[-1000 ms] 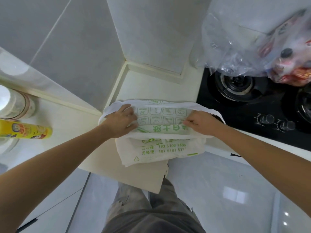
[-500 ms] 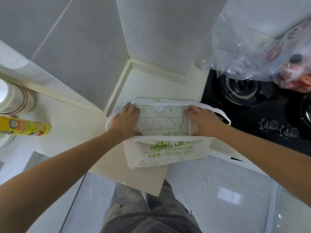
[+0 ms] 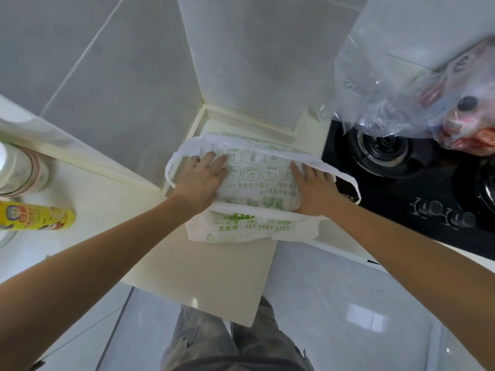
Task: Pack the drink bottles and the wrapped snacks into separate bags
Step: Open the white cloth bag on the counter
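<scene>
A white bag with green print (image 3: 257,226) lies folded on the cream countertop (image 3: 214,266) in the corner. My left hand (image 3: 202,180) presses flat on its left side, fingers straight. My right hand (image 3: 313,187) presses flat on its right side, under a white handle strap (image 3: 345,178). A clear plastic bag (image 3: 401,84) holding wrapped snacks and a dark-capped bottle (image 3: 467,104) sits over the stove at the upper right. A yellow can (image 3: 34,218) lies on its side at the far left.
A black gas stove (image 3: 401,178) with burners and two knobs lies right of the bag. A white cylindrical container (image 3: 18,172) stands at the far left. Grey tiled walls close the corner behind. The counter's front edge drops to a glossy floor below.
Both hands have slid farther onto the bag and flattened out, spreading toward its far side. The bag's upper layer lies smoother than before.
</scene>
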